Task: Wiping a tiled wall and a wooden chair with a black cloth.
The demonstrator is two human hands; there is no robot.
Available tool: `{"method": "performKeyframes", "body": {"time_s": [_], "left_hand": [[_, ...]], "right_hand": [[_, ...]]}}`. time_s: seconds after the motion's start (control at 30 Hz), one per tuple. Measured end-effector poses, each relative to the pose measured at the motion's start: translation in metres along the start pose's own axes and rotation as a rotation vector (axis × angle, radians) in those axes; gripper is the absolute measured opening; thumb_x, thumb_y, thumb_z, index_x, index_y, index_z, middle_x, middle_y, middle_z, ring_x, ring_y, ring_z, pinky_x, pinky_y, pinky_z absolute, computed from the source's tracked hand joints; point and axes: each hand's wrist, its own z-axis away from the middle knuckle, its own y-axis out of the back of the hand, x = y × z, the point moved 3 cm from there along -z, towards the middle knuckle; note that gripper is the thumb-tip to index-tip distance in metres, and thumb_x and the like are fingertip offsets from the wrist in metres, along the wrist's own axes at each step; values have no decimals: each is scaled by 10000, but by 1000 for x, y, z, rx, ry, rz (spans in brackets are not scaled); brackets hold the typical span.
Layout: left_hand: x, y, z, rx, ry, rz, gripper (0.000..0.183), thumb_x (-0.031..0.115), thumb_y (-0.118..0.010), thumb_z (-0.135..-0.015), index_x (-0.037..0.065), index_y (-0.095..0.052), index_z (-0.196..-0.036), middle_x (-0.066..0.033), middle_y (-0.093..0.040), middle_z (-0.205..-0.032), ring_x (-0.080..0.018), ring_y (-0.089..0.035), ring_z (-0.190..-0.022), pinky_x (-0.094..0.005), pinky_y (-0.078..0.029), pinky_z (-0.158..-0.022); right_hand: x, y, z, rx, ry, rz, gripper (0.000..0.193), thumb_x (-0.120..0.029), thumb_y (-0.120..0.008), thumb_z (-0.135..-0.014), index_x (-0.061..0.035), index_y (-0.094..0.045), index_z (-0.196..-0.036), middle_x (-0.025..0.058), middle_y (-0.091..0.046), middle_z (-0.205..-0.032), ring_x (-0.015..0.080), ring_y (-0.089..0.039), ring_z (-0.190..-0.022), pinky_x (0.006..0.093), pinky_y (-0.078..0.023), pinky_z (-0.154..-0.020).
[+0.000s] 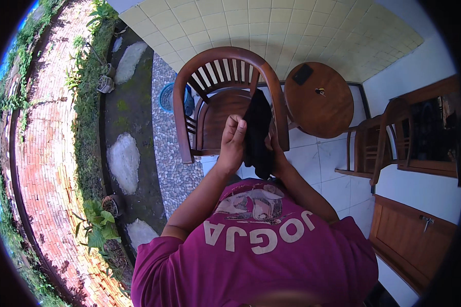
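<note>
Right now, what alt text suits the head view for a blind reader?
The left hand and right hand hold black cloth before a slat-backed wooden armchair; a round wooden table stands to the right, a brick path lies far left.

At twelve o'clock, a slatted armchair (225, 104) is seen; at two, a flat black object (302, 74) is borne by a round table (315, 115); at nine, a brick path (46, 153) is laid.

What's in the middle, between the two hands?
In the head view, a black cloth lies between the left hand and the right hand, touching both.
</note>
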Motion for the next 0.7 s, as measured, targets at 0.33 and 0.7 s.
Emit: {"method": "performKeyframes", "body": {"time_s": [0.33,0.7], "left_hand": [[17,331,-30,783,-59,-1193,775,436,-781,-1039,-54,-422,-1521,-282,-541,-1509,-373,-555,-1421,-471,-441,-1179],[-43,395,-41,893,60,-1697,1003,350,-807,-937,-5,-255,-1695,-346,-502,-1560,-535,-511,-1437,-562,-449,-1194]], "right_hand": [[3,-29,-112,508,89,209,528,-174,-719,-1036,-9,-609,-1525,155,-710,-1411,268,-732,-1215,406,-591,-1060],[-210,10,-279,600,1134,1626,720,-128,-694,-1039,-104,-401,-1697,218,-498,-1666,429,-494,-1529,463,-398,-1267]]}}
